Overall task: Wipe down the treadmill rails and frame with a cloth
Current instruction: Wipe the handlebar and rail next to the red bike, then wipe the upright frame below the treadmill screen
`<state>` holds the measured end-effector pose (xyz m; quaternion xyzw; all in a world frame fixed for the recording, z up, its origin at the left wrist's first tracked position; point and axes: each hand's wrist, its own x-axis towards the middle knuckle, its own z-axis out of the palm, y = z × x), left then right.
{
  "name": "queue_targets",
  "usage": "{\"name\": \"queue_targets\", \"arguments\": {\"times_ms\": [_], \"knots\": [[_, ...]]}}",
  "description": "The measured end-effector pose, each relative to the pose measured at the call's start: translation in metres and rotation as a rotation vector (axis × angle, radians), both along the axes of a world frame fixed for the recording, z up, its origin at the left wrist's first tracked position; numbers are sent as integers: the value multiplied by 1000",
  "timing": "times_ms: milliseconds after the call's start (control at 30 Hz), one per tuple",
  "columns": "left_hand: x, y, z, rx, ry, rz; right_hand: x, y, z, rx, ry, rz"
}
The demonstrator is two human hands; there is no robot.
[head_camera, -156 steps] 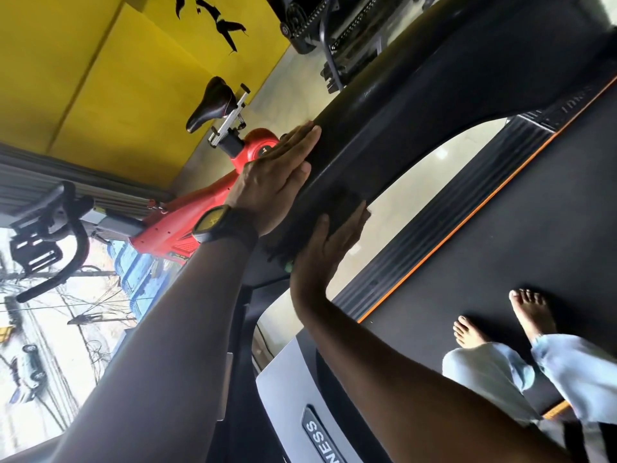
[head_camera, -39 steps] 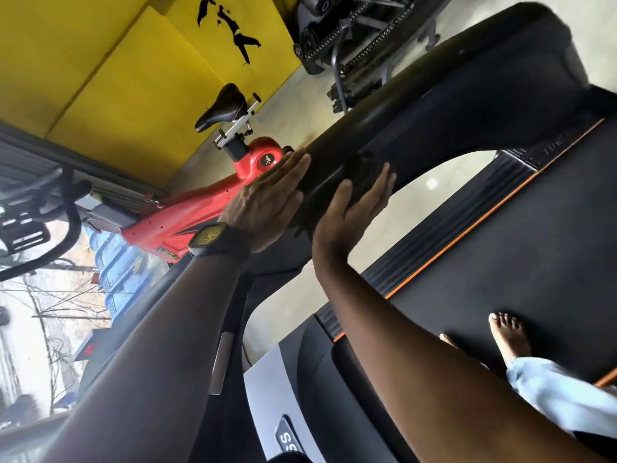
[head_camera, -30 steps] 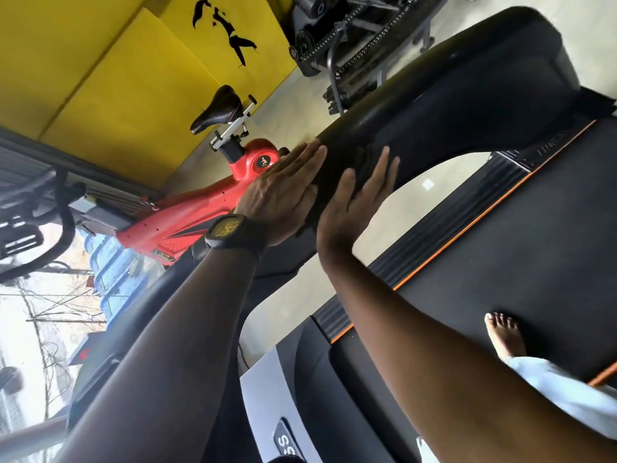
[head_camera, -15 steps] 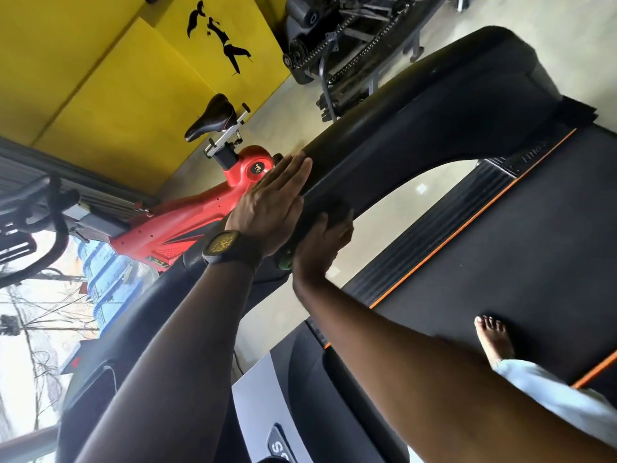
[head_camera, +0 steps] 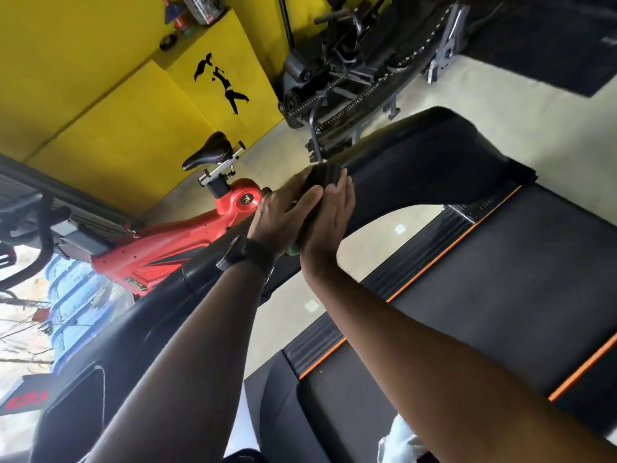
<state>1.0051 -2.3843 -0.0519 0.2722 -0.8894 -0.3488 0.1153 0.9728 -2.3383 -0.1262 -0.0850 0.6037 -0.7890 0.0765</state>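
As the cloth (head_camera: 325, 177) is slid farther up the rail (head_camera: 434, 155) under the flat left hand (head_camera: 283, 212) and right hand (head_camera: 334, 215), more is wiped.

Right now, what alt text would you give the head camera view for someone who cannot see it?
A person's left hand, with a black wristwatch, and right hand press a dark cloth against a treadmill's black handrail from both sides. Below lies the orange-edged running belt; behind stands a red exercise bike before a yellow wall.
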Motion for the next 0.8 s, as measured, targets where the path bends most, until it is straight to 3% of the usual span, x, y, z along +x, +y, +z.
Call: {"name": "queue_targets", "arguments": {"times_ms": [67,133,267,333,467,667,800], "knots": [[-17,8,11,8,36,15,-21,19,35,-208,-263,80],[-36,12,21,0,58,51,-41,33,56,-246,-345,83],[-79,27,41,-17,137,24,-82,65,73,-194,-217,-32],[-104,38,50,5,196,24,-106,81,82,-234,-275,-32],[-163,67,72,153,332,-5,-167,116,104,-182,-296,29],[-273,128,105,325,432,-160,-274,189,144,-180,-118,-136],[-348,172,119,250,423,-284,-342,238,156,-135,-54,-194]]}}
